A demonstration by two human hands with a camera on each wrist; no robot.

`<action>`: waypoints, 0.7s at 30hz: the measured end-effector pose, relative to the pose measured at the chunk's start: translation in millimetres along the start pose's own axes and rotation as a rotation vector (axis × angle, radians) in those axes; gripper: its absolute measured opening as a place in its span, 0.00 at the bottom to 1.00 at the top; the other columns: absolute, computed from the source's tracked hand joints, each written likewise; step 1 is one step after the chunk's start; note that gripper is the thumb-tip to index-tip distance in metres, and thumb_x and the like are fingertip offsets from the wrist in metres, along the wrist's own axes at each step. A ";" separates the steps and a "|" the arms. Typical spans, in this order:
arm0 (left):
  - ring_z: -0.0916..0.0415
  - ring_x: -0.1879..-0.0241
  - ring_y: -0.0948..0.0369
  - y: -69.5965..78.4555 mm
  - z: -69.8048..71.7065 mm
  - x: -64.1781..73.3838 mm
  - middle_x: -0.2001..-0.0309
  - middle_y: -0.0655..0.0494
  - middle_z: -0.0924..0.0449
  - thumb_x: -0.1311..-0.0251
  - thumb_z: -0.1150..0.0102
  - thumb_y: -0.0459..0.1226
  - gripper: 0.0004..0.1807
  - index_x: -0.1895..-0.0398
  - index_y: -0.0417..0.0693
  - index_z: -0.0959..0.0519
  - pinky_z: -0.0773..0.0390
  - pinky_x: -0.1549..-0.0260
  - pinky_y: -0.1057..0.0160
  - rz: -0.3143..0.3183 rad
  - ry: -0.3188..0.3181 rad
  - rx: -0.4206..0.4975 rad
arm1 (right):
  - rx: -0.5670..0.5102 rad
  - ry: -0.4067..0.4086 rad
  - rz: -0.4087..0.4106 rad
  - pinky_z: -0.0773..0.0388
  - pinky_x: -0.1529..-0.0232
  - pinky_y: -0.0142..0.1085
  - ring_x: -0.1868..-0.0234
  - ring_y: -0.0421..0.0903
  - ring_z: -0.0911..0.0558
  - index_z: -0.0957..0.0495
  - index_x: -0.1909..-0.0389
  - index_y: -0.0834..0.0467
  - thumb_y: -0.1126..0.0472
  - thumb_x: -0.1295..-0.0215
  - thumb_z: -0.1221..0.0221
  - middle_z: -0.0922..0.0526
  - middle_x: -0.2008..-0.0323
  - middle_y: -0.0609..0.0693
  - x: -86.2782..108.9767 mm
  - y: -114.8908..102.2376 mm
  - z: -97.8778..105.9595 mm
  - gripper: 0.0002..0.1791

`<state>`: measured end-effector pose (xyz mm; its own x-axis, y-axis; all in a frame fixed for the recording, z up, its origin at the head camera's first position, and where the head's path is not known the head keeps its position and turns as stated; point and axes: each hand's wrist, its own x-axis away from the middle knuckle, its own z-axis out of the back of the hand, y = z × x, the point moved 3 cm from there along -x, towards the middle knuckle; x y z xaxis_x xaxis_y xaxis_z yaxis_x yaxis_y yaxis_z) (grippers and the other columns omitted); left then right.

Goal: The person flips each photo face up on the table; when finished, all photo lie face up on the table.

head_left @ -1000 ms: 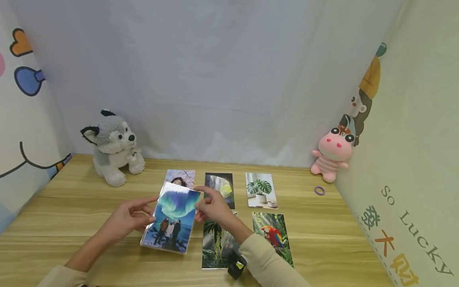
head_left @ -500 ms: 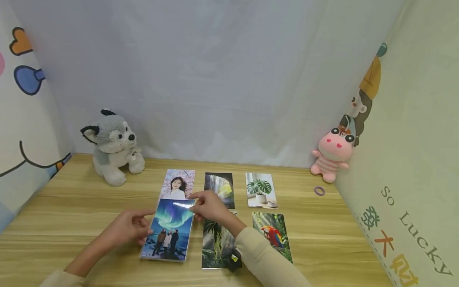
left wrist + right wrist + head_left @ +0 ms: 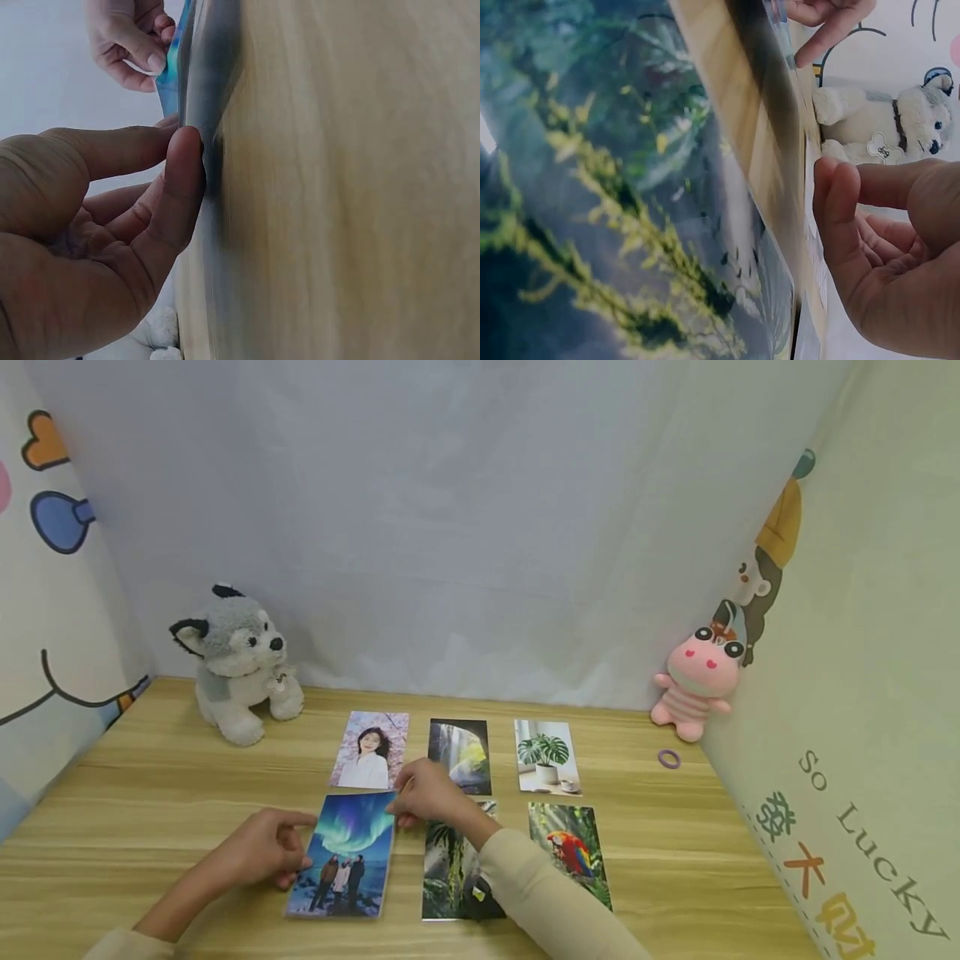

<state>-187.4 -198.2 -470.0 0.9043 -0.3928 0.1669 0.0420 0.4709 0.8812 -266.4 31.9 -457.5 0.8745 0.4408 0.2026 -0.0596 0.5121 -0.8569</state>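
Observation:
A glossy photo card of people under a green-blue aurora (image 3: 345,852) is at the front left of the table, slightly tilted in its lie. My left hand (image 3: 258,847) pinches its left edge with thumb and index finger; in the left wrist view those fingertips (image 3: 187,150) meet at the dark, blurred card edge. My right hand (image 3: 435,793) holds the upper right corner between thumb and fingers. Directly behind lies a portrait photo (image 3: 369,752). Beneath my right forearm is a photo of hanging vines (image 3: 450,868), partly covered by the wrist camera.
More photos lie to the right: a waterfall (image 3: 459,752), a potted plant (image 3: 547,760) and a red parrot (image 3: 572,852). A plush husky (image 3: 243,668) sits back left, a pink plush toy (image 3: 693,685) back right. Near it is a purple ring (image 3: 669,759) on the wooden table (image 3: 675,860).
Both hands have brought the aurora photo toward the front and a little left, and lowered it. The portrait photo behind, partly covered before, now shows whole.

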 end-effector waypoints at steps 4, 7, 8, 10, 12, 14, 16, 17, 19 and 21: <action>0.23 0.84 0.58 2.8 -0.9 1.8 0.80 0.51 0.20 0.46 0.35 0.23 0.33 0.40 0.13 0.35 0.20 0.84 0.61 0.024 0.020 -0.068 | 0.055 -0.006 0.013 0.20 0.83 0.33 0.88 0.39 0.21 0.25 0.76 0.63 0.72 0.44 0.31 0.17 0.86 0.54 -0.1 -2.4 -3.7 0.11; 0.23 0.86 0.59 6.1 -2.3 1.2 0.82 0.52 0.21 0.47 0.35 0.24 0.32 0.40 0.14 0.34 0.21 0.85 0.62 0.047 0.037 -0.112 | 0.129 0.010 0.020 0.22 0.83 0.31 0.90 0.38 0.22 0.27 0.80 0.60 0.71 0.44 0.31 0.20 0.90 0.49 0.0 -2.5 -6.1 0.14; 0.24 0.86 0.59 7.3 -2.7 0.7 0.82 0.53 0.22 0.47 0.35 0.24 0.32 0.40 0.15 0.33 0.22 0.85 0.62 0.053 0.044 -0.131 | 0.158 0.018 0.020 0.23 0.84 0.30 0.90 0.38 0.23 0.28 0.82 0.59 0.70 0.44 0.30 0.21 0.91 0.48 0.1 -2.1 -6.8 0.16; 0.24 0.87 0.59 9.5 -3.9 -0.2 0.83 0.53 0.22 0.47 0.34 0.24 0.31 0.41 0.16 0.32 0.23 0.85 0.62 0.068 0.057 -0.155 | 0.218 0.032 0.014 0.27 0.83 0.28 0.91 0.37 0.23 0.30 0.85 0.57 0.69 0.44 0.30 0.22 0.92 0.46 0.3 -1.7 -7.8 0.19; 0.25 0.88 0.60 11.1 -4.6 -1.1 0.84 0.53 0.23 0.48 0.33 0.25 0.31 0.41 0.17 0.31 0.22 0.85 0.62 0.090 0.075 -0.172 | 0.254 0.042 0.004 0.30 0.84 0.28 0.91 0.38 0.24 0.33 0.88 0.55 0.67 0.44 0.29 0.23 0.93 0.46 0.0 -1.8 -8.7 0.23; 0.25 0.88 0.61 12.2 -5.3 -1.6 0.84 0.53 0.24 0.49 0.33 0.25 0.31 0.42 0.17 0.30 0.21 0.85 0.61 0.107 0.091 -0.187 | 0.292 0.052 0.002 0.34 0.85 0.28 0.92 0.38 0.25 0.36 0.91 0.53 0.66 0.44 0.29 0.25 0.94 0.46 -0.6 -3.0 -9.5 0.27; 0.26 0.89 0.62 12.6 -6.1 -2.4 0.85 0.52 0.24 0.50 0.33 0.24 0.31 0.42 0.18 0.30 0.21 0.85 0.61 0.126 0.109 -0.197 | 0.325 0.055 0.002 0.37 0.86 0.27 0.93 0.38 0.27 0.39 0.93 0.52 0.65 0.45 0.28 0.27 0.95 0.45 -1.6 -4.7 -10.4 0.30; 0.27 0.90 0.62 12.5 -6.4 -3.0 0.86 0.52 0.24 0.51 0.33 0.24 0.31 0.42 0.18 0.30 0.21 0.85 0.61 0.134 0.117 -0.206 | 0.344 0.054 0.000 0.39 0.86 0.27 0.93 0.38 0.28 0.40 0.93 0.52 0.64 0.44 0.28 0.28 0.96 0.44 -2.3 -5.3 -11.0 0.31; 0.27 0.91 0.63 12.6 -7.4 -3.9 0.88 0.53 0.25 0.52 0.33 0.24 0.31 0.42 0.19 0.29 0.22 0.86 0.62 0.144 0.132 -0.234 | 0.375 0.057 -0.003 0.42 0.87 0.28 0.94 0.37 0.30 0.41 0.94 0.51 0.63 0.45 0.28 0.30 0.96 0.43 -3.1 -6.6 -11.9 0.32; 0.27 0.92 0.63 12.8 -8.1 -5.0 0.89 0.53 0.25 0.52 0.33 0.24 0.30 0.43 0.19 0.28 0.23 0.87 0.62 0.159 0.145 -0.261 | 0.396 0.061 -0.008 0.43 0.87 0.28 0.94 0.37 0.32 0.42 0.94 0.51 0.62 0.45 0.27 0.31 0.97 0.42 -3.2 -7.9 -12.6 0.32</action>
<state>-188.0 -183.8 -463.1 0.9585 -0.1903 0.2122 -0.0145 0.7108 0.7032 -262.7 17.1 -457.3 0.9020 0.3970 0.1699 -0.2230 0.7652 -0.6039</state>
